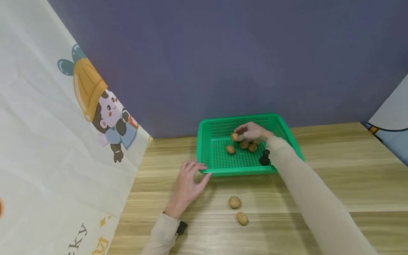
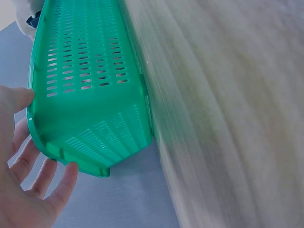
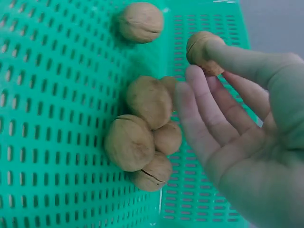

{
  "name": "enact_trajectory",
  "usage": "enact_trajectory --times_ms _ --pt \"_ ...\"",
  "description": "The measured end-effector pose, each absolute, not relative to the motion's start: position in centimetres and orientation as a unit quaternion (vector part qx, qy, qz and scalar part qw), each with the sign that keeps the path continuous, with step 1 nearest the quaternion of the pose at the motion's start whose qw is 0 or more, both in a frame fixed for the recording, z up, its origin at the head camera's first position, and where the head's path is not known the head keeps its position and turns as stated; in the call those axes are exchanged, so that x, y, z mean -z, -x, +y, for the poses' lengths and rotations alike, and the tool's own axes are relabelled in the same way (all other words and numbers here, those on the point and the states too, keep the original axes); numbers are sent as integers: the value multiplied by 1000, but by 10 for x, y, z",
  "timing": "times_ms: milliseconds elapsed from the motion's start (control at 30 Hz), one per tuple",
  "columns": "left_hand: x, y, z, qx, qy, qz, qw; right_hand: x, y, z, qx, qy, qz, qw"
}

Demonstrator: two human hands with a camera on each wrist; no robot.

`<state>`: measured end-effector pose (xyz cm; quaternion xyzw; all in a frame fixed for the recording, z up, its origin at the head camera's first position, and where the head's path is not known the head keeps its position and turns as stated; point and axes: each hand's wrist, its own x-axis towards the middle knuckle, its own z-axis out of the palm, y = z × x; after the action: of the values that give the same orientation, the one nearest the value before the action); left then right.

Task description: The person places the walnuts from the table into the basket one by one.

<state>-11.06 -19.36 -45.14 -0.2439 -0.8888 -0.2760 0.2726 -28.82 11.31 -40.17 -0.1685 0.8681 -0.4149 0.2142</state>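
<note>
Inside the green plastic basket (image 1: 237, 169), my right hand (image 1: 253, 132) pinches a walnut (image 3: 202, 52) between thumb and fingers, above the basket's floor. Close to that hand, several walnuts (image 3: 129, 142) lie clustered in the basket. A single walnut (image 1: 230, 149) sits apart from them, to their left. My left hand (image 1: 188, 186) touches the basket's near left corner, its fingers spread along the rim. From the left wrist view, the thumb and fingertips (image 2: 70, 170) meet the rim while the basket stands on the table.
Two walnuts, one (image 1: 234, 202) nearer the basket and another (image 1: 242, 218) closer to me, lie on the wooden table (image 1: 334, 170). A dark blue-grey panel (image 1: 223, 63) rises behind the basket. White sheeting with a cartoon figure (image 1: 111, 117) borders the left side.
</note>
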Motion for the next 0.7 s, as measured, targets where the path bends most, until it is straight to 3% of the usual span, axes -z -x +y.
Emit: enact_trajectory --times_ms 700 --pt "454 112 -195 282 241 -888 273 412 289 113 418 170 866 216"
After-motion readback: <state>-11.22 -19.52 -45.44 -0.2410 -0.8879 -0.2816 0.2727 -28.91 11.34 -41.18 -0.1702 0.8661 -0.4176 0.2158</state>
